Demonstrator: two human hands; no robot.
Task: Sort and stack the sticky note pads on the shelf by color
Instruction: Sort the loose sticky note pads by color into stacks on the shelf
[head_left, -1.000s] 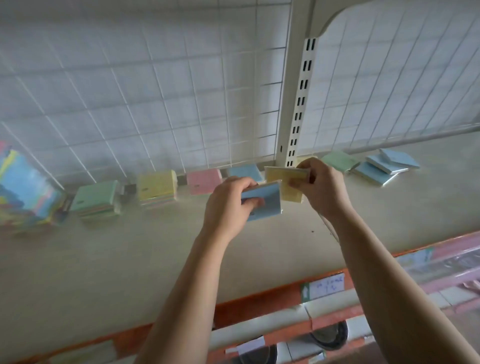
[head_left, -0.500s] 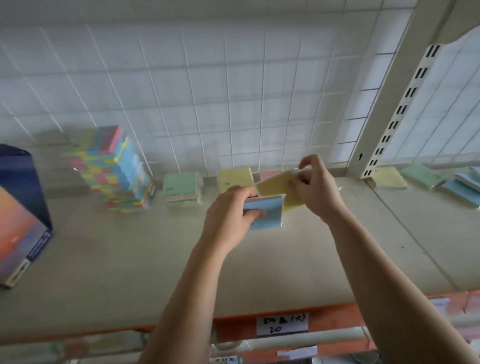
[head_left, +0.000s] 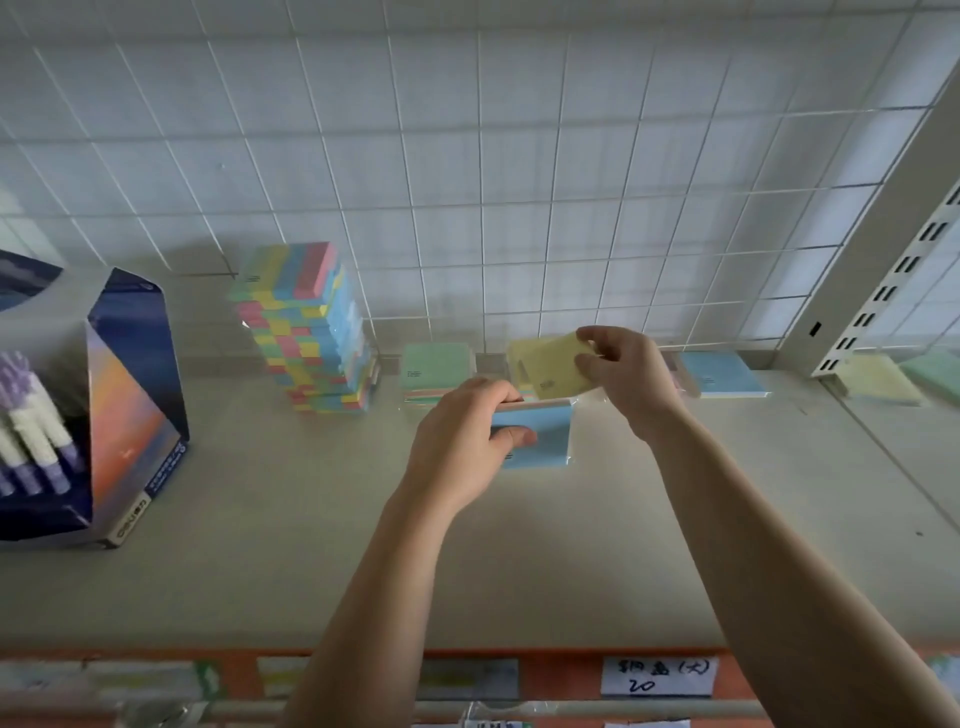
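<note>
Near the middle of the frame, the left hand (head_left: 462, 441) grips a blue pad (head_left: 540, 439), thumb pressed on its face, held above the shelf (head_left: 260, 545). Just up and right, the right hand (head_left: 626, 382) pinches a yellow pad (head_left: 553, 371) by its right edge, tilted, above a yellow stack at the back. A green stack (head_left: 436, 371) sits left of that, a multicolour tower (head_left: 306, 332) further left, a blue stack (head_left: 724, 375) on the right.

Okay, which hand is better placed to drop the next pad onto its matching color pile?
Right. The right hand holds the yellow pad directly over the yellow stack by the back grid. The left hand holds a blue pad, and the blue stack lies beyond the right hand.
</note>
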